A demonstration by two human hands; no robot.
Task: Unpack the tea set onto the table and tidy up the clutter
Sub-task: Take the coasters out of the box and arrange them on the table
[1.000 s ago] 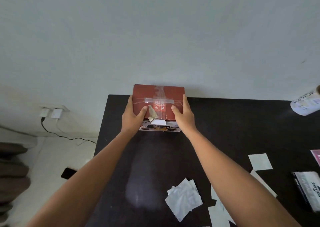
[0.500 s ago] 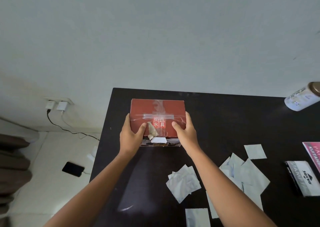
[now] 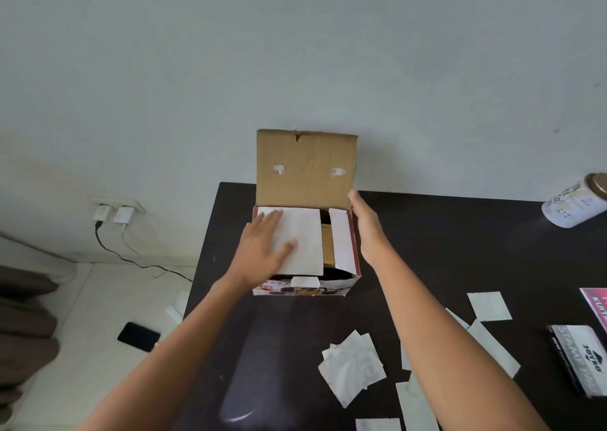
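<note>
The box (image 3: 305,250) sits at the centre of the frame near the far left corner of the tabletop (image 3: 460,250), lid (image 3: 305,167) upright; both hands are open, the left hand (image 3: 262,250) flat on a white inner flap (image 3: 305,233), the right hand (image 3: 366,227) against the box's right side. A rough pull at the flaps could tip it and knock whatever is inside (only dark shapes show in the gap).
</note>
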